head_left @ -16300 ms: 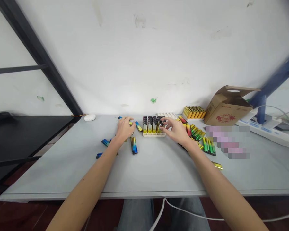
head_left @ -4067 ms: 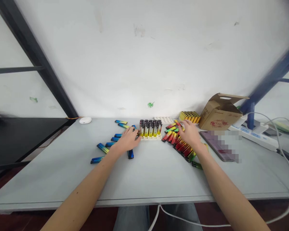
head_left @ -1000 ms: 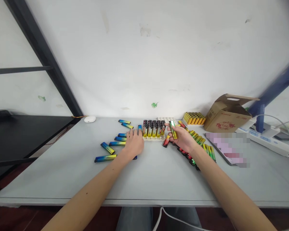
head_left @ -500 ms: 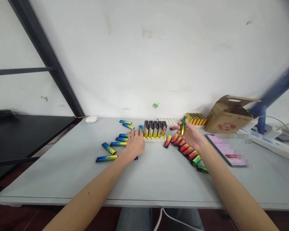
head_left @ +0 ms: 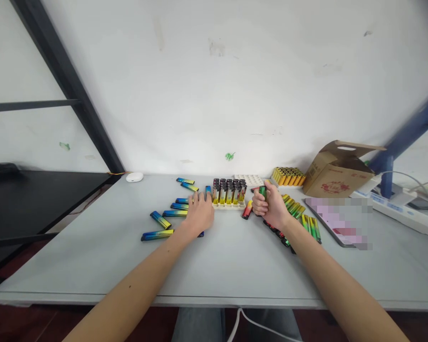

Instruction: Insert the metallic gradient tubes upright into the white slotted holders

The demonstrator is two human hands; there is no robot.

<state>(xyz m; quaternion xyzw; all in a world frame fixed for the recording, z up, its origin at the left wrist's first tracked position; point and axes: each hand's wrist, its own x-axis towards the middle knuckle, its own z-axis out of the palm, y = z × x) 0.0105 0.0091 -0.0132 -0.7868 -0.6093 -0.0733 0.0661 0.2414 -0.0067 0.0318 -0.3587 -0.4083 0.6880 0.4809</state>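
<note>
My right hand (head_left: 275, 208) is wrapped round a green lighter (head_left: 263, 190), held upright with one end showing above the fingers. My left hand (head_left: 200, 214) rests palm down on the table, its fingers stretched forward. Its fingertips are by a blue lighter (head_left: 209, 189), and I cannot tell whether they press on it. Between the hands, a white rack (head_left: 230, 206) holds rows of upright lighters (head_left: 229, 191) with black tops and yellow lower ends. Several blue-and-yellow lighters (head_left: 160, 219) lie left of my left hand. Under and beside my right hand lie red-and-yellow lighters (head_left: 247, 210) and green-and-yellow lighters (head_left: 311, 227).
Behind the filled rack is another white rack (head_left: 248, 180). Yellow lighters (head_left: 288, 176) stand packed at the back right, beside an open cardboard box (head_left: 337, 178). A tablet (head_left: 337, 221), a power strip (head_left: 395, 209) and a white earbud case (head_left: 134, 177) are also on the table.
My right hand has moved left and slightly down toward the rack, its fingers now closed round the green lighter. More green-and-yellow lighters show to its right. My left hand has stayed in place.
</note>
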